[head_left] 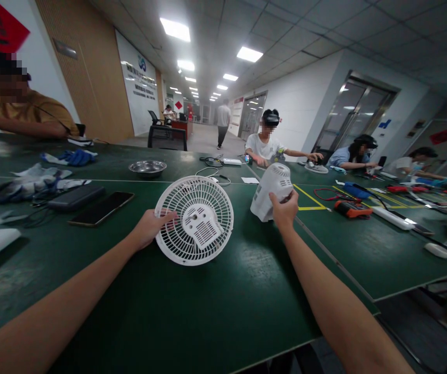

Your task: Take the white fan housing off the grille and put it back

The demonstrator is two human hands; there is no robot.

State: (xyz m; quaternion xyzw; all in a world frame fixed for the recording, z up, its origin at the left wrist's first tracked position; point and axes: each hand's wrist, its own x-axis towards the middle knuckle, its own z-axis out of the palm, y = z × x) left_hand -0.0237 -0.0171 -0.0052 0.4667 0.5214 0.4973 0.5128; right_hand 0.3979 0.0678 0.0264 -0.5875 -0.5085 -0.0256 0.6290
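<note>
My left hand [151, 228] grips the left rim of a round white fan grille [168, 243], its thumb on the near face and the other fingers hidden behind. The grille is tilted up over the green table, and a slotted plate sits at its centre. On the right, my right hand [284, 208] is closed around a white plastic fan housing [264, 189] with vent slots and a rounded top. It stands apart from the grille. Whether the housing touches the table cannot be made out. A white cable [223, 182] lies behind the grille.
A green table [192, 311] spreads before me. To the left are a phone [102, 209], a dark case [76, 198], gloves [69, 157] and a metal bowl [147, 167]. An orange multimeter [352, 209] and power strip [392, 218] lie right. Several people sit around the table.
</note>
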